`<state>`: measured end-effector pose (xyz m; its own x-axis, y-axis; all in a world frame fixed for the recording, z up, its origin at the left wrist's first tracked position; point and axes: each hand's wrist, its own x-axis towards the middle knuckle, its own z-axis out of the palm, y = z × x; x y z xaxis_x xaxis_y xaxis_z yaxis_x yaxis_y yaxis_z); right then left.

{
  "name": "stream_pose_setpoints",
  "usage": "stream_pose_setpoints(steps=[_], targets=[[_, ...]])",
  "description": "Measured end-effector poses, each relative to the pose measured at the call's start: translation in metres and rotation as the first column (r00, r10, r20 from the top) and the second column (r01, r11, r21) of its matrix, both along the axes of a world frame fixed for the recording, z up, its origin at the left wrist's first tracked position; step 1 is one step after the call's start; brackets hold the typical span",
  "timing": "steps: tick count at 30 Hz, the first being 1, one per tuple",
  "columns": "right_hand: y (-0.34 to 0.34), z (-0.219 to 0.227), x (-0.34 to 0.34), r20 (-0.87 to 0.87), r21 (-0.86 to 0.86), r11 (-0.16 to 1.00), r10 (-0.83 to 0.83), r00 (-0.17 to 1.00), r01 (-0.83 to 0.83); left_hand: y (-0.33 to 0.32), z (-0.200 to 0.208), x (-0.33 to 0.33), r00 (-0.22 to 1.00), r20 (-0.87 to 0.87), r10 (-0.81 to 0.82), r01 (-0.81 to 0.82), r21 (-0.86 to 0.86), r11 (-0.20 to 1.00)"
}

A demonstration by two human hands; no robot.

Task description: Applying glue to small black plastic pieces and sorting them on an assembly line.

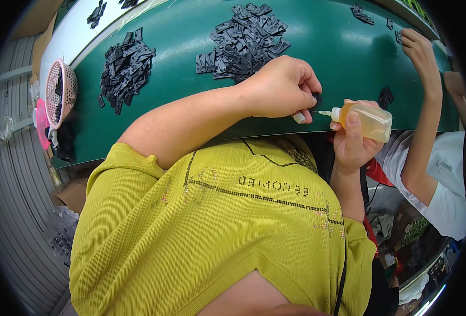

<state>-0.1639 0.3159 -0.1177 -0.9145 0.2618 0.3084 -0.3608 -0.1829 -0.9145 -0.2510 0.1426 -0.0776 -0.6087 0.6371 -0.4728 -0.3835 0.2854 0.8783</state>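
My left hand (283, 87) is closed over the table's near edge, pinching a small black plastic part (316, 99) between thumb and fingers; the fingers partly hide it. Wrapped around a clear squeeze bottle (376, 122) is my right hand (353, 143). Yellowish liquid shows in the bottle, which lies tilted almost on its side. Its white cap and thin needle tip (321, 112) point left, close to the part and my left fingertips. Whether the tip touches the part I cannot tell.
Black parts lie on the green table (175, 100) in a large heap (246, 39) and a left heap (125, 68). A pink basket (54, 95) stands at the left edge. Two black pieces (385, 97) lie near the bottle. At right, a co-worker's hand (417, 47) reaches toward small parts.
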Motion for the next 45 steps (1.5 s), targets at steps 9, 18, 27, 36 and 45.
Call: stream_pose_setpoints(steps=[9, 18, 27, 36, 45], targets=[[0.04, 0.0, 0.007, -0.018, -0.468, 0.882, -0.066, 0.998, 0.05, 0.011, -0.008, 0.001, 0.982, -0.187, 0.02, -0.019, 0.005, 1.0], [0.05, 0.012, 0.015, -0.119, -0.424, 0.905, -0.029, 0.992, -0.024, 0.027, 0.02, -0.007, 0.507, -0.848, -0.156, -0.215, -0.299, 0.929], [0.035, 0.01, 0.01, -0.076, -0.377, 0.926, -0.021, 0.997, -0.009, -0.022, 0.006, -0.059, 0.439, -0.865, -0.242, -0.478, -0.453, 0.753], [0.029, 0.008, 0.008, -0.026, -0.349, 0.937, -0.018, 1.0, 0.007, -0.031, 0.006, -0.053, 0.207, -0.922, -0.328, -0.554, -0.387, 0.737], [0.011, 0.007, -0.009, -0.055, -0.393, 0.919, -0.054, 0.997, 0.028, -0.007, 0.018, 0.007, 0.977, -0.068, 0.2, -0.192, 0.107, 0.975]])
